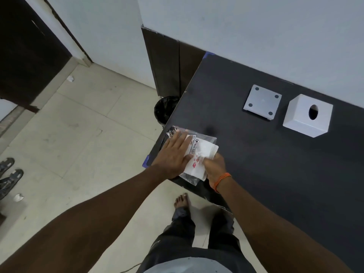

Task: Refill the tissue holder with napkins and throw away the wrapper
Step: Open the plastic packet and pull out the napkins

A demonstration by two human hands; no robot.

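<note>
A clear plastic wrapper [204,139] with white napkins [198,166] inside lies at the near left corner of the dark table [275,164]. My left hand [173,155] lies flat on the pack, fingers spread. My right hand [215,166] pinches the pack's near right edge, where the napkins show. The white cube tissue holder [307,116] with a round hole stands at the back right. Its flat white base plate [262,101] with dark pads lies just left of it, apart from it.
A bin with a black liner [165,109] stands on the floor against the table's left side. A white wall runs behind the table. Sandals [9,174] and paper scraps [18,197] lie on the tiled floor at left. My bare foot [182,201] stands beside the table's near edge.
</note>
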